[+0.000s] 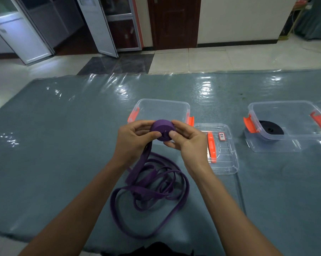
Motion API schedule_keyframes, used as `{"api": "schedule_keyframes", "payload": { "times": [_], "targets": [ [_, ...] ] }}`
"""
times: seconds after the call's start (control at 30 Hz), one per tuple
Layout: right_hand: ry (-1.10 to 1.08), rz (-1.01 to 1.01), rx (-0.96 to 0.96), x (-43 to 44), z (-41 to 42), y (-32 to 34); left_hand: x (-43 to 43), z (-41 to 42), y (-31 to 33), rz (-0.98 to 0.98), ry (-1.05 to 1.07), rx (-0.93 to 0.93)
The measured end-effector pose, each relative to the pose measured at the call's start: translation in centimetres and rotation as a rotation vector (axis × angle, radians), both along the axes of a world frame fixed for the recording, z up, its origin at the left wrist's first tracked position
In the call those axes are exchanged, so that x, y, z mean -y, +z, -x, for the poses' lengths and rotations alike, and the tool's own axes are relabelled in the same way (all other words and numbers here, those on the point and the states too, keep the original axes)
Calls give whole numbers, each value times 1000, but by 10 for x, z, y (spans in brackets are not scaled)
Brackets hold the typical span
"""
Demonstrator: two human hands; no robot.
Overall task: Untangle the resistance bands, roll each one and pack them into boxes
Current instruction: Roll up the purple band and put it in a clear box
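A purple resistance band is partly wound into a tight roll (162, 131) held in the air between both hands. My left hand (133, 140) grips the roll from the left, thumb on its face. My right hand (188, 140) pinches it from the right with thumb and fingers. The unrolled rest of the purple band (150, 189) hangs from the roll and lies in loose loops on the mat below. An empty clear box (161, 108) with orange latches stands just behind the hands. Another clear box (288, 121) at the right holds a rolled black band (271, 128).
A clear lid (222, 156) with an orange latch and a small label lies right of my right hand. Everything rests on a grey-blue mat (63, 145) under shiny plastic film on a tiled floor. Doors and a wall stand beyond the mat.
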State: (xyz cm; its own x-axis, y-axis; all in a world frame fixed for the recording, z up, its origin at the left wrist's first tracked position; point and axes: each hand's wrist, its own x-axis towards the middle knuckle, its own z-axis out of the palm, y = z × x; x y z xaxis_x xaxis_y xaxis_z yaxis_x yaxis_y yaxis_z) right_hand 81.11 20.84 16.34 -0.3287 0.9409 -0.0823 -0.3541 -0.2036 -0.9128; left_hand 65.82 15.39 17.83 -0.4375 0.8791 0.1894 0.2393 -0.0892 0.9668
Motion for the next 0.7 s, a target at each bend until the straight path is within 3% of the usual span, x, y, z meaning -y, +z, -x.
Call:
{"api": "schedule_keyframes", "payload": {
  "times": [0.07, 0.2, 0.27, 0.33, 0.53, 0.7],
  "targets": [
    [-17, -168, 168, -1, -2, -4, 1, 1, -1, 10, 7, -83],
    [87, -771, 670, -12, -16, -3, 2, 8, 1, 7, -64, -386],
    [118, -896, 727, -17, -19, 1, 0, 8, 3, -21, -115, -482],
    [95, -804, 641, -19, -21, 4, -1, 5, 6, -40, -115, -436],
    [91, -120, 18, -13, -18, 4, -2, -10, 10, -51, -116, -24],
    [85, 53, -131, -2, -12, -1, 4, -11, -3, 1, -85, 57]
  ]
}}
